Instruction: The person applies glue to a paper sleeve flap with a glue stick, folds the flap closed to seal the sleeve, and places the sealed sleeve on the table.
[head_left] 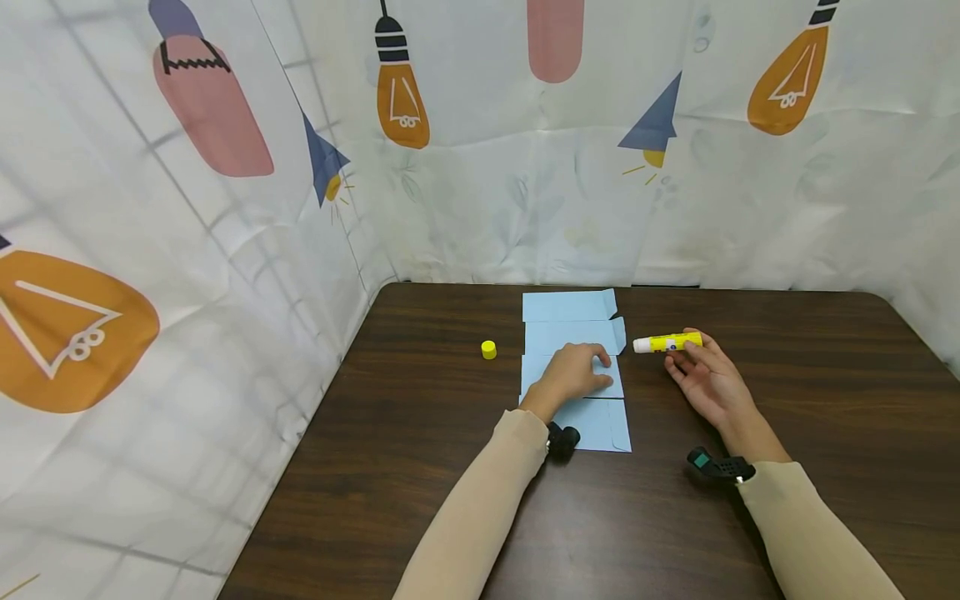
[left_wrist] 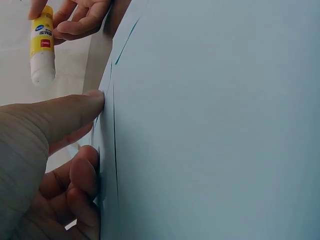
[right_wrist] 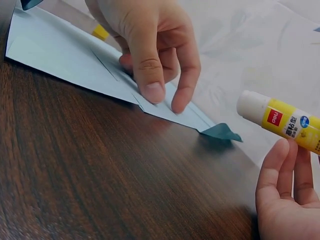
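Observation:
A light blue paper cutout [head_left: 573, 339], creased into several panels with small tabs along its right side, lies on the table. My left hand [head_left: 573, 372] rests on its middle panels, thumb and fingertips touching the paper near a crease. To the right, my right hand [head_left: 708, 379] holds a yellow and white glue stick [head_left: 667, 342] between thumb and fingers, its white end pointing left toward the paper. The glue stick [right_wrist: 282, 120] is uncapped and held above the table in the right wrist view. One tab [right_wrist: 222, 132] bends upward there.
A yellow glue cap [head_left: 489, 350] stands on the dark wood table [head_left: 420, 433], left of the paper. Printed white curtains [head_left: 480, 208] hang behind the table and along its left side. Each wrist wears a black strap [head_left: 722, 467].

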